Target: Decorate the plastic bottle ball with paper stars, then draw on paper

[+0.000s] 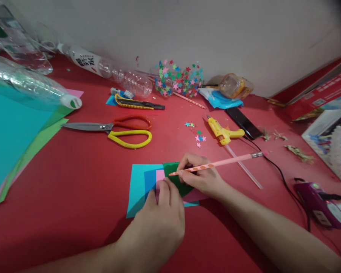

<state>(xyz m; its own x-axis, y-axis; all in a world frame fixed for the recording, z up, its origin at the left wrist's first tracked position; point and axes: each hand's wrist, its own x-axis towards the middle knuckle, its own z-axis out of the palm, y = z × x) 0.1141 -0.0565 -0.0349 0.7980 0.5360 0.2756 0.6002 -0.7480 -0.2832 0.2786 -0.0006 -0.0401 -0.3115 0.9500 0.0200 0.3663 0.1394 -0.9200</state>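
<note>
My right hand [203, 180] grips a pink pencil [230, 160] with orange spots and an eraser end. Its tip touches, or is just above, a dark green paper piece [169, 167]. With bent fingers close together, my left hand [160, 223] holds the paper down at its lower left. Beneath the green piece, a pink paper piece [160, 175], a blue one [150, 182] and a light blue one [136, 189] overlap. My fingers hide part of the pile. Small star cutouts [199, 138] lie loose beyond my right hand.
Scissors [108, 128] and a yellow box cutter [139, 104] lie beyond the paper. A yellow glue gun [223, 131] and a phone [244, 123] are at right, near a purple power socket [319, 206]. Plastic bottles [108, 68] line the wall; large coloured sheets [17, 132] lie left.
</note>
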